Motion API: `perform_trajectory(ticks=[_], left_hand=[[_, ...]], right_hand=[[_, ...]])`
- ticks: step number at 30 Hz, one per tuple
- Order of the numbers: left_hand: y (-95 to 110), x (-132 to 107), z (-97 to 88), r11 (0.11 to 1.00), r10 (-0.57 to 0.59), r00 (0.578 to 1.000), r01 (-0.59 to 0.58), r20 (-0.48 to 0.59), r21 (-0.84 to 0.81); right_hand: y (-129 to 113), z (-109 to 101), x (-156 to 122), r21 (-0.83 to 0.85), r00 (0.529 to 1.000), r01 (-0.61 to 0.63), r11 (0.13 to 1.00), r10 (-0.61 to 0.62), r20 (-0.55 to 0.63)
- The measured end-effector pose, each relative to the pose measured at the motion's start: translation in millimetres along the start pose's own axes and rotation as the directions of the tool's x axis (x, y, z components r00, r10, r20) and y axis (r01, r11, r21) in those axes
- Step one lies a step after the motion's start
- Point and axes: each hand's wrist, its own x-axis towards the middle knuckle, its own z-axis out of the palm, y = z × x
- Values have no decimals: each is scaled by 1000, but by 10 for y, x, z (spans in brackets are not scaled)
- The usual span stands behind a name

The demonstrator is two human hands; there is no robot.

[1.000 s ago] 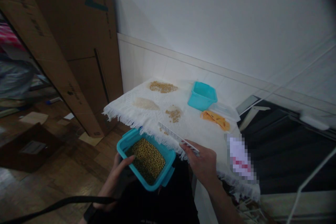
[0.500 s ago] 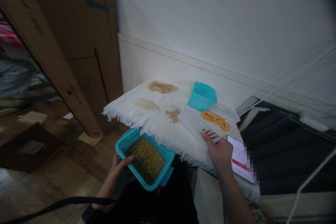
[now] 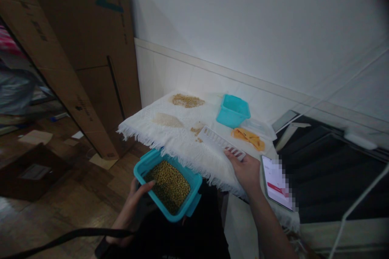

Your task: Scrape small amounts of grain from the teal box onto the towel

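Note:
My left hand (image 3: 133,202) is closed on the near left side of a turquoise plastic container (image 3: 196,186), its thumb over the rim. Yellow-green dried beans (image 3: 170,182), perhaps soybeans, lie inside; the container is held below the fringed edge of a white cloth (image 3: 179,145). In my right hand (image 3: 247,172) is a long white slotted plastic piece (image 3: 212,138), pinched at its near end. Its far end is over the cloth, partly covering a small patch of beans (image 3: 196,130). Two more piles rest further back: tan beans (image 3: 187,100) and fine pale grain (image 3: 167,119).
A second turquoise container (image 3: 232,111) stands at the cloth's back right, with a clear lid (image 3: 263,128) and folded orange cloth (image 3: 247,138) near it. A phone (image 3: 277,184) lies at the right edge. Tall cardboard (image 3: 100,68) stands left; a wall (image 3: 243,28) is behind.
My right hand has moved left and slightly toward me with the white slotted piece, now covering more of the small bean patch. The left hand and its container stay put.

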Motion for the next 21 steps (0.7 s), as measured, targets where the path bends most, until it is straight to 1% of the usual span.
perform_trajectory(ticks=[2, 5, 9, 15, 21], left_hand=[[30, -16, 48, 999, -35, 999, 34, -38, -14], [60, -39, 84, 999, -34, 999, 34, -19, -26], [72, -52, 76, 999, -33, 999, 33, -16, -33], [71, -61, 73, 999, -20, 1000, 19, -17, -43], [66, -100, 82, 998, 1, 1000, -1, 12, -63]], right_hand=[[-11, 0, -5, 3, 1000, 3, 1000, -3, 7], [-18, -3, -29, -10, 1000, 2, 1000, -2, -16], [-13, -32, -85, -43, 999, 6, 999, -7, -31], [-35, -76, -188, -47, 998, 16, 999, -19, -55], [-32, -20, -176, -14, 999, 38, 999, -38, -22]])
